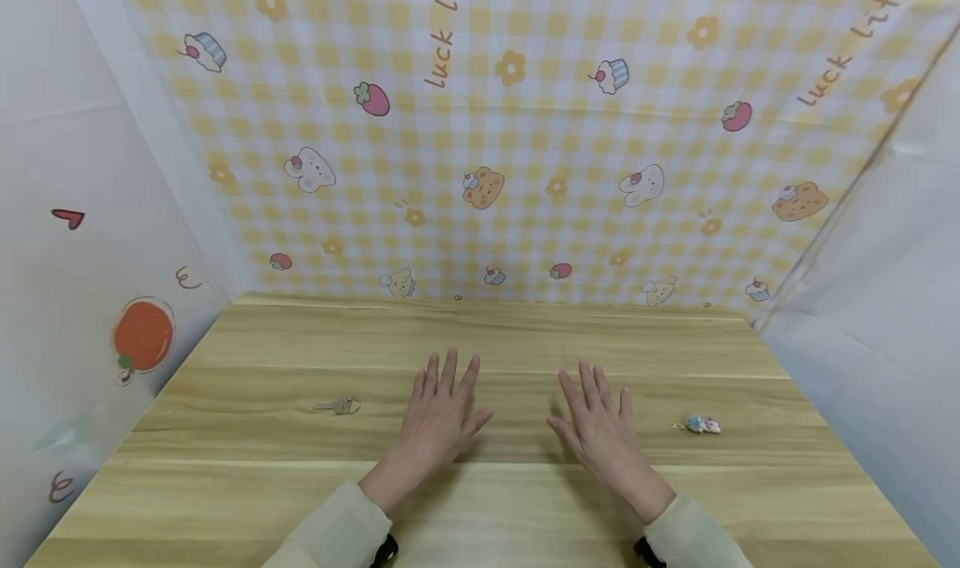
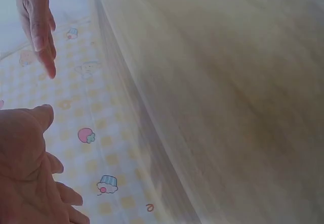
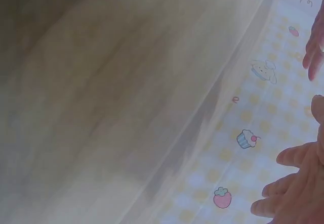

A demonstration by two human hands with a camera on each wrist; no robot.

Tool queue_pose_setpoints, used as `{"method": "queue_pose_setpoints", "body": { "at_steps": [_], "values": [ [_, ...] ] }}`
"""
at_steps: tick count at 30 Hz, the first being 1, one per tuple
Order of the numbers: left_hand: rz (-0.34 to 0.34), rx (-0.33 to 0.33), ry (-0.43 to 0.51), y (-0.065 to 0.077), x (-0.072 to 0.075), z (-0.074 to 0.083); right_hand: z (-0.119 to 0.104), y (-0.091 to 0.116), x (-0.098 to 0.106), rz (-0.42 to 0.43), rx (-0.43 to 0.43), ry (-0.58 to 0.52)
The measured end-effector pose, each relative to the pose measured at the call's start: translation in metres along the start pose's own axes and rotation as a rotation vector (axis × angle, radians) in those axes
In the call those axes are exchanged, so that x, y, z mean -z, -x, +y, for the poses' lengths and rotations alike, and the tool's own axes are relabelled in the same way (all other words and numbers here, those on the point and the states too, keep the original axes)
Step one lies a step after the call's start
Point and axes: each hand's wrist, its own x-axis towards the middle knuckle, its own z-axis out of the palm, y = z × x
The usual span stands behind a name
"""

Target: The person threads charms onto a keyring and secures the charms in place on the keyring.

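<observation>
My left hand [image 1: 437, 418] is held over the middle of the wooden table with its fingers straight and spread, palm down, holding nothing. To its left lies a small metal key [image 1: 339, 406] with a ring through its head. My right hand [image 1: 600, 429] mirrors it, fingers extended and thumb pointing inward, also without anything in it. Right of that hand lies a keychain charm [image 1: 703, 424] in blue and pink with a short gold chain. In the left wrist view, the left palm [image 2: 23, 158] shows above the tabletop; the right wrist view has the right hand's fingers [image 3: 293, 155] extended.
The wood-grain table [image 1: 510, 501] reaches back to a yellow checked cloth [image 1: 525, 143] with printed cartoons. White cloth walls stand at the left [image 1: 97, 176] and right [image 1: 885, 301] sides. A dark band [image 1: 385, 550] circles each wrist near the pale sleeves [image 1: 330, 526].
</observation>
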Motion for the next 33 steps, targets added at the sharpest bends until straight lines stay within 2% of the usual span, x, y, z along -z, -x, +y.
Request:
{"method": "queue_pose_setpoints", "body": {
  "at_steps": [4,9,13,17,21,26,33],
  "values": [
    [0.011,-0.009,0.006,0.003,0.000,0.000,0.001,0.004,0.003,0.022,0.017,-0.029],
    [0.029,-0.014,0.038,0.010,0.003,-0.002,0.011,0.018,0.009,0.115,0.060,-0.036],
    [0.043,-0.013,0.080,0.018,0.006,-0.005,0.028,0.030,0.015,0.222,0.125,-0.002],
    [0.098,-0.015,0.123,0.025,0.009,-0.012,0.052,0.040,0.023,0.299,0.151,0.037],
    [0.131,0.013,0.155,0.031,0.016,-0.025,0.081,0.046,0.033,0.305,0.090,0.056],
    [0.145,0.047,0.142,0.035,0.025,-0.053,0.116,0.046,0.041,0.284,0.044,0.060],
    [0.082,0.139,0.179,0.041,0.039,-0.092,0.144,0.045,0.041,0.186,0.041,0.035]
  ]
}}
